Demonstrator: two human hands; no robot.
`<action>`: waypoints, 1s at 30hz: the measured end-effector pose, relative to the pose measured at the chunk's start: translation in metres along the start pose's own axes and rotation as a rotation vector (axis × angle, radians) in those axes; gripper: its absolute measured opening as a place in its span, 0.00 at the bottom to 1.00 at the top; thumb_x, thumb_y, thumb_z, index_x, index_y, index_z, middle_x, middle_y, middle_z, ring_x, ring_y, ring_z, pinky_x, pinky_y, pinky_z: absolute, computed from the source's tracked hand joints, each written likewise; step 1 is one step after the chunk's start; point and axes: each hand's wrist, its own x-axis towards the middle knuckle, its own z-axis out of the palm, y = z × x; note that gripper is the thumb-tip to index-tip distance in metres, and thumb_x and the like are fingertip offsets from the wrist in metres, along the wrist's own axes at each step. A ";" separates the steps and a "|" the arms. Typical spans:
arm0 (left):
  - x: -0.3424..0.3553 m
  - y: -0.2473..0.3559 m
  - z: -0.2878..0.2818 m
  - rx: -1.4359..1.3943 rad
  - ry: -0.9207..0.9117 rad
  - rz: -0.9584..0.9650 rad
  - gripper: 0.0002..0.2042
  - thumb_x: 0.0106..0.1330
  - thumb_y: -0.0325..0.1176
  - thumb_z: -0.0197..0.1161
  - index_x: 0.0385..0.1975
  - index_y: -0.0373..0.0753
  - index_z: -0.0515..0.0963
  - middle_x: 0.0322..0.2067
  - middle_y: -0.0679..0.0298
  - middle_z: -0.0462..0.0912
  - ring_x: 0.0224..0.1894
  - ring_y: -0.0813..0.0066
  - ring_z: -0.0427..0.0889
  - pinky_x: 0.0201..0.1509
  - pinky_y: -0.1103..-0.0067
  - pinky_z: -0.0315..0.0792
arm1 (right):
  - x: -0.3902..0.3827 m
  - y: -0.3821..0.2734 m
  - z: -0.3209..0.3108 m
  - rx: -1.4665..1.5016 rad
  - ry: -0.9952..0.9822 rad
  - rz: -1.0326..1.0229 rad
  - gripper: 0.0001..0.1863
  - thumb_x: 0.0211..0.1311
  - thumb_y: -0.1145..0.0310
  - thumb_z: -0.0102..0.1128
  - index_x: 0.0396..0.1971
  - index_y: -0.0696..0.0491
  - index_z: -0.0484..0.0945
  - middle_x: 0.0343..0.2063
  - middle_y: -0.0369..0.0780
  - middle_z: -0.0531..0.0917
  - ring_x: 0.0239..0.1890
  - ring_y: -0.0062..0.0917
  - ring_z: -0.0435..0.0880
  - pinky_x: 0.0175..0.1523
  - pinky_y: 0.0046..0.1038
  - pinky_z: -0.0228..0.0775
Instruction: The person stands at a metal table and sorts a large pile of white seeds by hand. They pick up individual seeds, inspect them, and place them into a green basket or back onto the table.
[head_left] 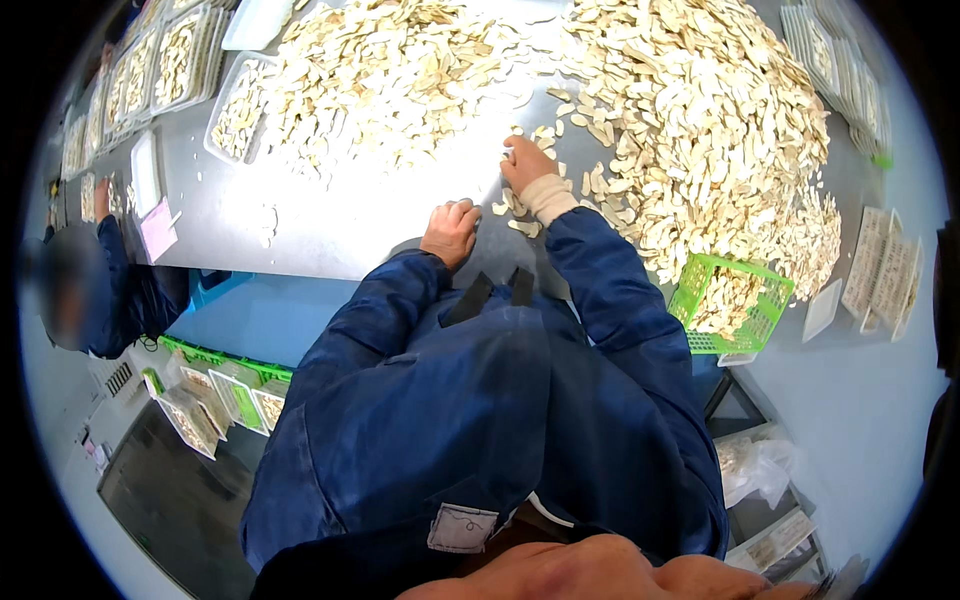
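Note:
Pale dried slices (690, 130) lie in a large heap on the steel table (330, 235), right of my hands. My right hand (528, 168), with a beige cuff at the wrist, reaches down among a few loose slices (522, 227) at the heap's left edge. Its fingers are bent and drawn together; what is between them is hidden. Close to the table's near edge rests my left hand (450, 232), its fingers curled in. Whatever it may hold does not show. A second spread of slices (400, 75) lies farther off, left of centre.
A green basket (770, 318) with slices stands at the right corner. To the left are a clear tray (212, 140) of slices, stacked filled trays (185, 60), a white lid (146, 165) and a pink paper (157, 230). Another person (130, 290) is at the far left.

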 end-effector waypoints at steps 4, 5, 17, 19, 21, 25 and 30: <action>0.001 0.002 -0.003 0.013 0.030 0.007 0.17 0.49 0.25 0.59 0.42 0.41 0.72 0.41 0.61 0.72 0.42 0.61 0.71 0.46 0.68 0.65 | 0.018 -0.006 0.019 -0.214 -0.034 -0.061 0.15 0.53 0.66 0.57 0.41 0.53 0.72 0.40 0.45 0.77 0.43 0.41 0.79 0.47 0.39 0.71; 0.001 0.002 -0.004 0.025 0.042 0.016 0.17 0.48 0.26 0.59 0.41 0.40 0.73 0.41 0.61 0.72 0.42 0.62 0.71 0.45 0.69 0.65 | 0.021 -0.005 0.022 -0.258 -0.052 -0.052 0.14 0.53 0.67 0.58 0.40 0.53 0.72 0.40 0.45 0.76 0.43 0.41 0.78 0.47 0.39 0.71; -0.001 -0.001 -0.006 -0.023 0.029 0.012 0.19 0.48 0.25 0.60 0.44 0.40 0.72 0.43 0.60 0.71 0.43 0.61 0.70 0.47 0.69 0.65 | -0.002 0.024 -0.010 0.295 -0.029 0.008 0.13 0.51 0.63 0.63 0.34 0.54 0.76 0.28 0.40 0.80 0.31 0.30 0.79 0.39 0.29 0.71; -0.003 -0.001 -0.005 -0.035 0.013 -0.003 0.20 0.47 0.25 0.59 0.44 0.40 0.72 0.44 0.60 0.71 0.44 0.60 0.70 0.48 0.68 0.64 | -0.025 0.046 -0.035 0.467 0.025 0.036 0.15 0.51 0.65 0.65 0.37 0.55 0.77 0.29 0.39 0.81 0.31 0.23 0.79 0.38 0.25 0.71; -0.003 0.000 -0.006 -0.034 -0.004 -0.010 0.19 0.48 0.25 0.59 0.44 0.41 0.72 0.44 0.59 0.71 0.44 0.60 0.70 0.48 0.68 0.64 | -0.055 0.088 -0.066 0.539 0.144 0.062 0.13 0.54 0.68 0.64 0.38 0.56 0.76 0.29 0.36 0.81 0.31 0.19 0.77 0.39 0.22 0.70; -0.005 -0.001 -0.003 -0.029 -0.034 -0.037 0.18 0.50 0.25 0.59 0.43 0.40 0.72 0.44 0.59 0.71 0.45 0.59 0.70 0.49 0.67 0.64 | -0.151 0.158 -0.153 0.442 0.499 0.342 0.13 0.54 0.74 0.64 0.40 0.56 0.76 0.32 0.35 0.80 0.33 0.17 0.77 0.38 0.18 0.70; 0.000 -0.001 -0.002 -0.058 -0.024 -0.043 0.18 0.50 0.27 0.59 0.43 0.41 0.72 0.43 0.61 0.71 0.43 0.61 0.70 0.47 0.69 0.64 | -0.289 0.309 -0.213 0.382 0.666 0.667 0.19 0.51 0.69 0.67 0.42 0.57 0.74 0.26 0.35 0.76 0.27 0.19 0.74 0.32 0.21 0.68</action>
